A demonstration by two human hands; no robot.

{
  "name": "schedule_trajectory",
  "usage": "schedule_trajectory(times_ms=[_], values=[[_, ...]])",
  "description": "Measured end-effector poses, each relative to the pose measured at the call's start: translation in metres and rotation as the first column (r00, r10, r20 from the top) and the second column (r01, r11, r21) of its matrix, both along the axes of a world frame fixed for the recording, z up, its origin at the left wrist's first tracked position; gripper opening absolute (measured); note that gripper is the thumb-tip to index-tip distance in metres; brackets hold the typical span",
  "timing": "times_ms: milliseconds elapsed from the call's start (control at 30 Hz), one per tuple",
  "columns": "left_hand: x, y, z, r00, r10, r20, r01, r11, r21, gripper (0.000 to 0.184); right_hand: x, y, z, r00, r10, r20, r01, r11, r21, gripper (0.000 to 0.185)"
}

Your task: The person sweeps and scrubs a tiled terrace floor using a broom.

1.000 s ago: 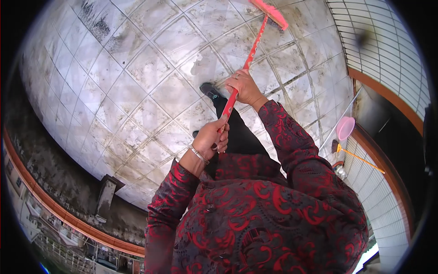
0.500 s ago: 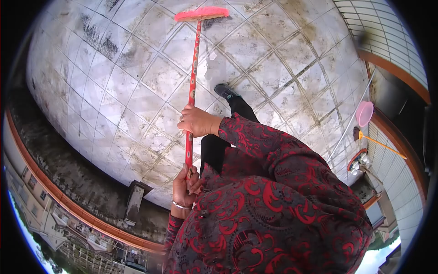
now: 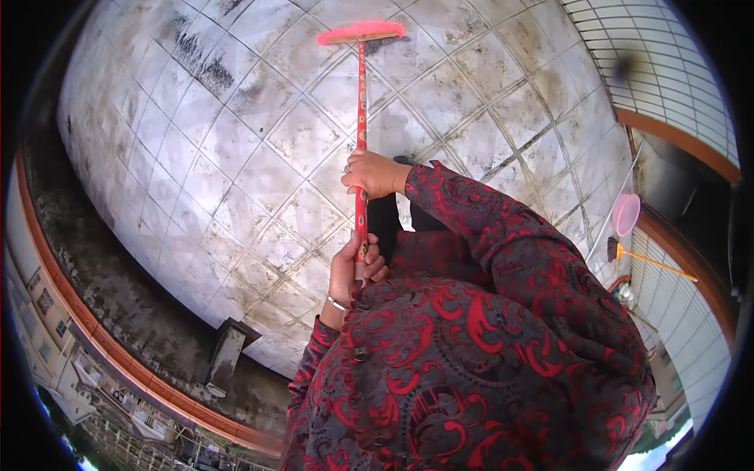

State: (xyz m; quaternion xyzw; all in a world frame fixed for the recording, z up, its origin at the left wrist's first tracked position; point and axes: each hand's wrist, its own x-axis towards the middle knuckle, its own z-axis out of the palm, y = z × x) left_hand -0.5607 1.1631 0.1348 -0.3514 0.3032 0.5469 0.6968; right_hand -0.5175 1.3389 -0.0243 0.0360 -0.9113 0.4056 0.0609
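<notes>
A broom with a red patterned handle (image 3: 362, 102) runs away from my body, its wide pink bristle head (image 3: 361, 31) on the tiled floor at the top of the view. My right hand (image 3: 375, 173), with a ring on one finger, is wrapped round the middle of the handle. Closer to my body, my left hand (image 3: 357, 267) grips the lower end of the same handle, its fingers curled round it. A bracelet (image 3: 338, 304) sits on the left wrist. My jacket hides the handle's near tip.
Stained pale tiles (image 3: 236, 149) make up the floor. Along the left runs a dark parapet (image 3: 141, 298) with an orange edge and a short post (image 3: 228, 357). At right are a pink basin (image 3: 626, 214), a small orange-handled broom (image 3: 656, 263), a pale pole (image 3: 616, 196) and a tiled wall.
Both hands and the broom have shifted rightward in the view, and the hands sit higher in it. The broom head is slightly lower. The shoe seen before is now mostly hidden behind my right hand and sleeve.
</notes>
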Motion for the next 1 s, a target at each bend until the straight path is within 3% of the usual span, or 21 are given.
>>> schedule_trajectory(times_ms=[200,233,333,533,700,833,1000], values=[[-0.043,-0.037,-0.009,1.0,0.025,-0.012,-0.024,0.997,0.074,0.034,-0.042,-0.02,0.003,0.989,0.098,0.109,-0.1,0.995,0.02,0.008],[-0.049,-0.04,-0.01,1.0,0.028,-0.013,-0.027,0.997,0.071,0.034,-0.048,-0.021,0.002,0.972,0.152,0.177,-0.159,0.987,0.024,0.017],[-0.062,-0.047,-0.01,1.0,0.018,-0.016,-0.017,0.998,0.06,0.033,-0.061,-0.025,0.008,0.959,0.16,0.233,-0.177,0.983,0.051,0.022],[-0.07,-0.043,-0.008,0.997,-0.065,-0.048,0.067,0.997,0.035,0.031,-0.061,-0.026,0.006,0.971,0.119,0.206,-0.135,0.989,0.064,0.02],[-0.071,-0.025,-0.004,0.981,-0.18,-0.076,0.18,0.984,-0.011,0.029,-0.054,-0.022,0.001,0.996,0.008,0.088,-0.011,0.999,0.036,0.007],[-0.07,0.007,0.003,0.961,-0.267,-0.07,0.266,0.964,-0.023,0.028,-0.044,-0.003,0.009,0.993,-0.119,0.018,0.119,0.993,0.008,0.016],[-0.075,0.078,-0.002,0.847,-0.513,-0.137,0.515,0.857,-0.02,0.027,-0.015,0.053,0.006,0.936,-0.352,-0.032,0.351,0.936,-0.018,0.017]])
